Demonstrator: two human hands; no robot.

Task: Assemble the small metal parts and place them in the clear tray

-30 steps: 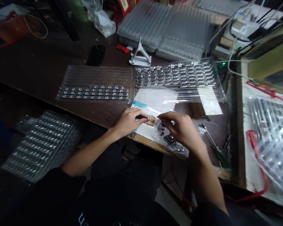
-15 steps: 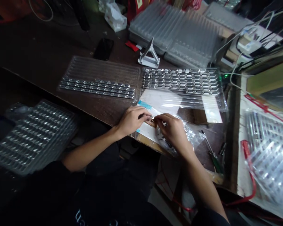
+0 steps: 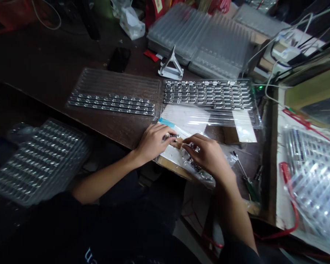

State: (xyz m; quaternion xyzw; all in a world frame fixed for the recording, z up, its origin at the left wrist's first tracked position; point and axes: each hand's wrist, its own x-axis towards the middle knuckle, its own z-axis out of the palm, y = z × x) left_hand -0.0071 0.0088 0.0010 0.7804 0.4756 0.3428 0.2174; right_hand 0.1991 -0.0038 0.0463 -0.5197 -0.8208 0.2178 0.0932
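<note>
My left hand (image 3: 154, 140) rests at the near edge of the desk, thumb and fingers curled around a small dark-and-silver part too small to name. Just right of its fingertips is a small brown block (image 3: 176, 142) with a shiny piece on it. My right hand (image 3: 207, 152) is over a clear plastic bag (image 3: 203, 176) of small metal parts, its fingertips pinched together; what they hold, if anything, is hidden. Under both hands lies a white sheet (image 3: 172, 154) with blue tape (image 3: 167, 122) at its edge.
Behind my hands, a clear tray (image 3: 118, 79) and a fuller tray (image 3: 209, 95) hold rows of small electronic parts. A phone stand (image 3: 172, 68), phone (image 3: 119, 59) and stacked trays (image 3: 181, 29) are farther back. At right lies a screwdriver (image 3: 243, 170); more filled trays (image 3: 38, 157) stand lower left.
My right hand has moved slightly right and down, away from the left fingertips, over the bag of parts. My left hand stays nearly in place. The view has shifted slightly.
</note>
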